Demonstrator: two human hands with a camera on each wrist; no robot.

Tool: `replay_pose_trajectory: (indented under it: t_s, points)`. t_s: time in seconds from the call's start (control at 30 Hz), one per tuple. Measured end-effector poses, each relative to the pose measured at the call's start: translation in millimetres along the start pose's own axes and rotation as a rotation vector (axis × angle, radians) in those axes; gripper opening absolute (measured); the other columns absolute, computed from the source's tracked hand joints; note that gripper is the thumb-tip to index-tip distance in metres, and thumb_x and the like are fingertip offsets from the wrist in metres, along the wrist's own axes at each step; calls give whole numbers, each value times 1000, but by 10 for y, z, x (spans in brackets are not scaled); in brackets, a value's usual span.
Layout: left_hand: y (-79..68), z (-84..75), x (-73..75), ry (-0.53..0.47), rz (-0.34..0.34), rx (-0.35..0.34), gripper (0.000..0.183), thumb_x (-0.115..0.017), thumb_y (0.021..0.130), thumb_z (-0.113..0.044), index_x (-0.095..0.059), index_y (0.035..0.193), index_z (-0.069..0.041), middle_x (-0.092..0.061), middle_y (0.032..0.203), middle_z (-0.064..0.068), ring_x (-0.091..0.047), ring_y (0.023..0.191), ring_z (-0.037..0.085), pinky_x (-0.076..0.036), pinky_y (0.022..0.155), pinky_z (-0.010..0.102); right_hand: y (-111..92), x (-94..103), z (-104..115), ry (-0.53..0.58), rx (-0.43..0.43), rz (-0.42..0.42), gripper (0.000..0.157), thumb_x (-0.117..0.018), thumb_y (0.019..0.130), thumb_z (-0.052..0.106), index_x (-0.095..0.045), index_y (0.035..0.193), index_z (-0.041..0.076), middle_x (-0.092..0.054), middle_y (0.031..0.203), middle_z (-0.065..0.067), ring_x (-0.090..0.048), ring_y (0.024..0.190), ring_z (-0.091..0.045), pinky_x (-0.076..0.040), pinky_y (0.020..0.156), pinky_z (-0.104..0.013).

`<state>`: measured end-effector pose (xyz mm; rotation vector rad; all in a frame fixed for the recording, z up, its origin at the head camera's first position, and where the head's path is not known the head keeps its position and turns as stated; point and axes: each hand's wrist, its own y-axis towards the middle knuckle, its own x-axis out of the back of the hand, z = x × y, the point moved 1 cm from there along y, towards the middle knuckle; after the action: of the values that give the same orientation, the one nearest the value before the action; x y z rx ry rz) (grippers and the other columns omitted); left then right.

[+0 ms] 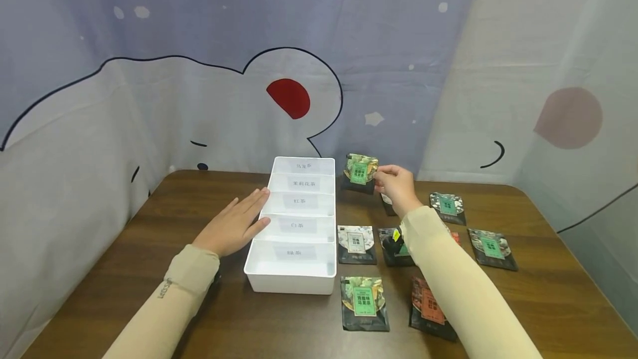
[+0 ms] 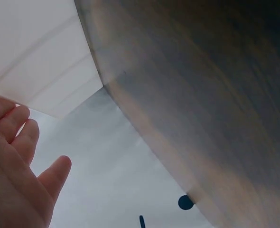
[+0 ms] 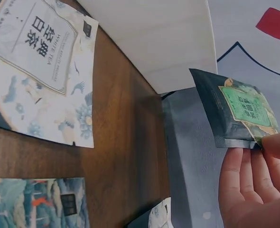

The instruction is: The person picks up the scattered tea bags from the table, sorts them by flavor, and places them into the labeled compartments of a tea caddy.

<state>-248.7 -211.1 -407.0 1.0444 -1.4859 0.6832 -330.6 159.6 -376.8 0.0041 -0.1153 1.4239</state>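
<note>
A white box [image 1: 291, 283] with several labelled compartments stands lengthwise on the table. Along its left rim lies my left hand [image 1: 238, 222], fingers extended and touching the edge. The left wrist view shows that hand's fingertips [image 2: 21, 114] at the box's side. My right hand [image 1: 399, 186] pinches a green-and-black tea sachet [image 1: 360, 173] between thumb and fingers, raised just right of the box's far end. In the right wrist view the sachet [image 3: 239, 111] is tilted, its green label showing.
Right of the box lie more tea sachets: a white one [image 1: 356, 244], a green one [image 1: 365, 303], a red one [image 1: 427, 308], and two with green labels [image 1: 448, 208] farther right. The right forearm partly covers others. A patterned curtain [image 1: 224, 104] hangs behind the table [image 1: 164, 209].
</note>
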Motion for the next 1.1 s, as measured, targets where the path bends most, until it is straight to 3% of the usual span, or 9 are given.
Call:
replay_pose_trajectory:
  t_s: [0.13,0.33,0.47,0.57,0.77,1.1]
  points:
    - [8,-15,4,-3,7,6,72,-35,107,-52,-19,163,-9,-19,168,6,-20,154,28,-16,124,54,16,-12,43,-7,22,-7,26,-61,99,8,-62,121,-4,-65,107,-8,-65,86,-13,-58,93,-36]
    - [-1,-18,17,-9,-15,-11,70,-36,108,-50,-21,162,-7,-22,168,8,-22,154,29,-17,124,55,49,-64,116,10,95,-17,24,-62,97,5,-62,120,-6,-68,110,-13,-67,84,-11,-60,80,-26]
    - [-2,-26,32,-17,-31,-31,68,-37,109,-47,-23,161,-6,-23,167,9,-25,153,31,-17,123,56,61,-105,172,22,105,-9,30,-61,98,3,-61,127,-7,-67,119,-20,-65,87,-11,-58,78,-21]
    - [-1,-24,33,-21,-30,-31,68,-38,109,-46,-23,161,-6,-23,167,9,-24,153,30,-17,123,56,68,-146,209,26,113,5,31,-61,99,2,-61,128,-8,-67,119,-20,-65,87,-10,-58,81,-24]
    - [-6,-10,9,-25,-31,-28,69,-36,109,-48,-22,162,-7,-23,167,9,-24,153,30,-18,123,57,93,-252,273,54,152,14,23,-62,98,1,-63,118,-9,-66,99,-8,-63,76,-12,-60,80,-30]
    - [-13,-18,13,-39,-31,-26,68,-36,109,-47,-22,162,-6,-23,167,9,-23,153,29,-19,123,56,147,-408,380,57,193,45,16,-63,97,1,-63,110,-7,-64,93,-7,-65,78,-20,-60,89,-42]
